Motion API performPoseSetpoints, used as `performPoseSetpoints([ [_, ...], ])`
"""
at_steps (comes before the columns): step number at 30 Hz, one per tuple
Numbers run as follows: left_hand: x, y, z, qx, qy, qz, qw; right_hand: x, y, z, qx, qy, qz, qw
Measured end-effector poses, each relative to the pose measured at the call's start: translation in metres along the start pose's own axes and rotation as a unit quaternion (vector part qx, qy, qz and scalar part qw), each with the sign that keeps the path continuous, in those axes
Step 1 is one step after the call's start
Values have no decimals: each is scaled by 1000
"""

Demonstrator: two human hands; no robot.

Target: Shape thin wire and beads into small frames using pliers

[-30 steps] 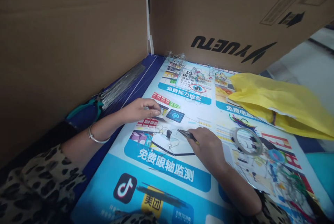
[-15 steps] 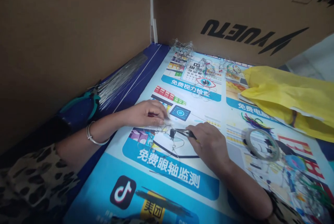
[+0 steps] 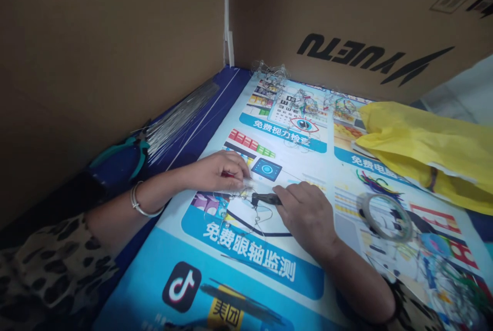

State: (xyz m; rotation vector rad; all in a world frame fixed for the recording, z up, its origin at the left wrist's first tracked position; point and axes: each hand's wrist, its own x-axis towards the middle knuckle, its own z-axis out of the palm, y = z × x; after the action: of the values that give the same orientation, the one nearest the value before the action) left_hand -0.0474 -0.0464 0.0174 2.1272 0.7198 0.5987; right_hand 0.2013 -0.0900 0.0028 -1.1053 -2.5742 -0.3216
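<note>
a beaded wire piece [image 3: 257, 218] lies near the middle of the scene, on a printed sheet [image 3: 148, 269] that covers much of the tabletop [image 3: 194, 141], its thin loops and small pale beads spread just below both hands. the right hand [image 3: 306, 213] is wrapped around the handles of a pair of pliers [image 3: 269, 198], which point left over the far edge of the wire; whether their tips grip it cannot be told. the left hand [image 3: 219, 170] is held narrow, thumb and finger close together at the far left side of the piece; what sits between them is too fine to make out. if the pliers caught the wrong strand, or squeezed hard on a bead, a loop could bend out of shape or a bead could crack. a slack left pinch might let the wire twist or spring away, and the busy print beneath makes thin strands easy to miss. to the right, a tape roll [image 3: 365, 213] and coloured strands [image 3: 379, 184] lie near a yellow bag [image 3: 427, 130]; the tangled heap [image 3: 454, 284] at the near right could snag a sleeve. far left lies a bundle of straight wires [image 3: 181, 115], before cardboard walls [image 3: 327, 7].
</note>
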Motion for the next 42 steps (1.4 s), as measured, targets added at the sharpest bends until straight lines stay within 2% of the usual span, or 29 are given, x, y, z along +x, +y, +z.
performPoseSetpoints([
  [6,0,3,1,-3,0,-16,1000,-1,0,-2,-15,0,-2,1000],
  [11,1,3,1,-22,-7,-7,1000,-1,0,-3,-34,22,-12,999],
  [20,0,7,4,-71,-21,-5,997,0,0,-5,-77,17,-23,997],
  [26,0,10,3,-82,-6,-55,995,-1,1,-8,-107,16,-47,993],
  [32,0,11,4,-96,-2,-74,993,-1,2,-7,-91,24,-47,994],
  [42,1,10,5,-34,-3,-72,997,0,0,-5,-46,55,-56,996],
])
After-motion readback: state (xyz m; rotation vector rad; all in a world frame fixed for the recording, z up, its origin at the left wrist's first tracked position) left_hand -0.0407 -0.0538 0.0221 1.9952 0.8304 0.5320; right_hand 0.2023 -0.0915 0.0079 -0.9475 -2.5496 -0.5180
